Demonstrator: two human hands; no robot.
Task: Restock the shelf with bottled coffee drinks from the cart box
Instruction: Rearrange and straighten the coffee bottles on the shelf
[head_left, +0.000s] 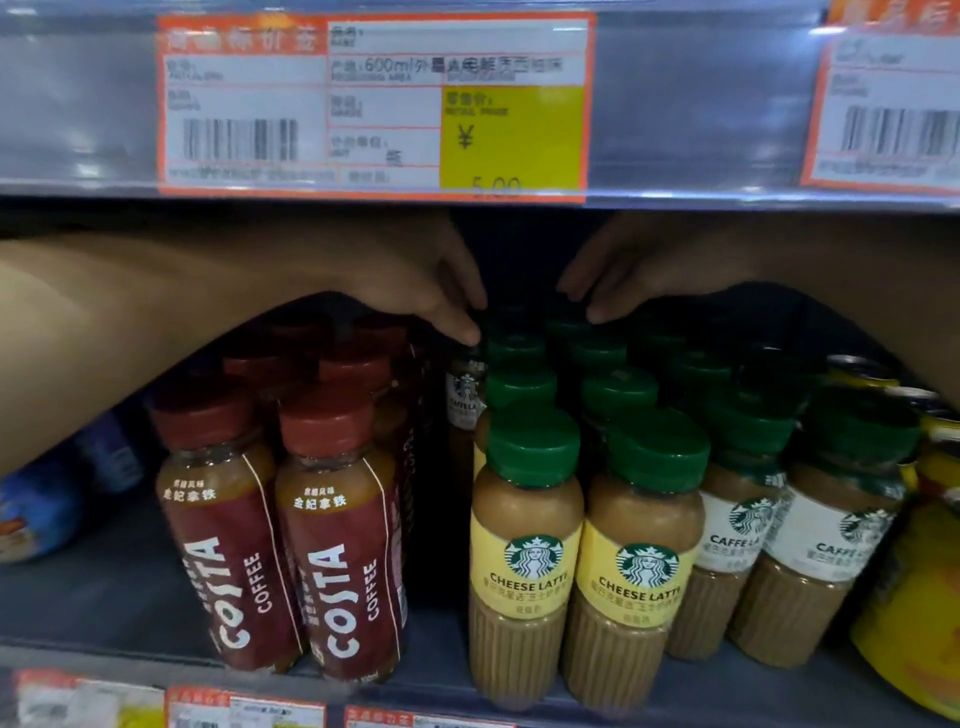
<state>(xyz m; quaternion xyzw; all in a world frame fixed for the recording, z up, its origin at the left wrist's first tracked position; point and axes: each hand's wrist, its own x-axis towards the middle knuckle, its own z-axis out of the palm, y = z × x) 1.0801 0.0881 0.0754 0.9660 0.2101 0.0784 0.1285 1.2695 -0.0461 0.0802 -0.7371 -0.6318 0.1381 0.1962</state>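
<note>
Both my arms reach deep into the shelf. My left hand (436, 291) hangs over the back rows, its fingertips touching the cap of a rear Starbucks Caffe Latte bottle (464, 389). My right hand (618, 275) lies with fingers stretched down onto the green caps (566, 327) of the rear bottles. Two rows of yellow-labelled Starbucks Cheese Latte bottles (524, 545) stand at the front centre. White-labelled Caffe Latte bottles (737, 525) stand to their right. Red Costa Coffee bottles (343, 545) stand to the left. The cart box is out of view.
The shelf above carries an orange price label (374, 104) on its front rail, low over my hands. Yellow cans (924, 597) crowd the right edge and blue packs (41, 509) lie at the far left. Bare shelf floor (104, 597) shows left of the Costa bottles.
</note>
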